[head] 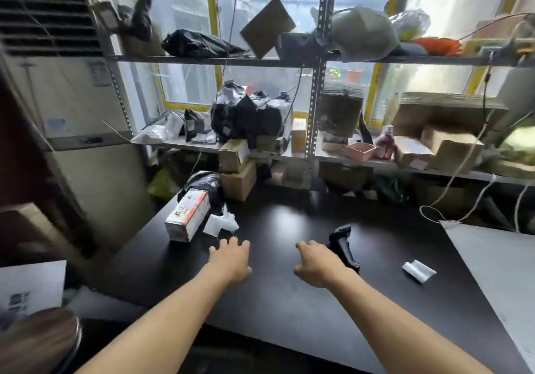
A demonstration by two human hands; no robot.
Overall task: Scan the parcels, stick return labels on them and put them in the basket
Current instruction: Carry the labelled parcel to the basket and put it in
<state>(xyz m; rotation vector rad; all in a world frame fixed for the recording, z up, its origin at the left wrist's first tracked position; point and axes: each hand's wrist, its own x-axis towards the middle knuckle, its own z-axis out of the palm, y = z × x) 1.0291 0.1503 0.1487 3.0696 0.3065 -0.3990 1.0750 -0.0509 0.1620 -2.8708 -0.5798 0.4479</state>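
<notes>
Your right grip [314, 263] loosely curled, holding nothing, black scanner [343, 246] just beside it, left grip [230, 259] spread and bare, white parcel [188, 218] near, dark table [289, 301], cluttered shelves [289, 61] behind.

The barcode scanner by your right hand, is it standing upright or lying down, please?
Lying down: the barcode scanner rests flat on the black table.

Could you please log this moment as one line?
left hand: open, over table | right hand: open, beside barcode scanner | parcels: untouched
</notes>
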